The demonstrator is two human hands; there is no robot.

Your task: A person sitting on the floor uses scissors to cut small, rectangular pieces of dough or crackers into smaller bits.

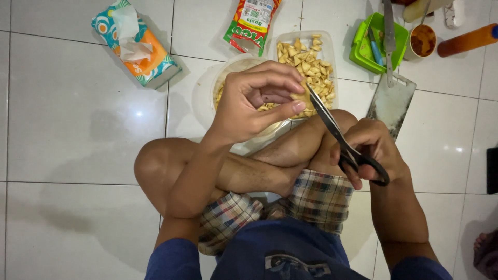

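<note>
I sit cross-legged on a white tiled floor. My left hand [257, 101] pinches a small pale yellow food piece [300, 96] between thumb and fingers, above a round clear bowl [224, 78]. My right hand [371, 150] grips black-handled scissors [340, 140], whose blades point up and left and meet the food piece. Behind the bowl stands a clear rectangular tray [306, 59] filled with several similar pale pieces.
A soft tissue pack [136, 44] lies at the far left. A colourful snack bag [250, 23] lies behind the bowl. A cleaver [391, 93], a green container [377, 44], a cup of brown paste [423, 40] and an orange bottle [467, 40] sit at the right.
</note>
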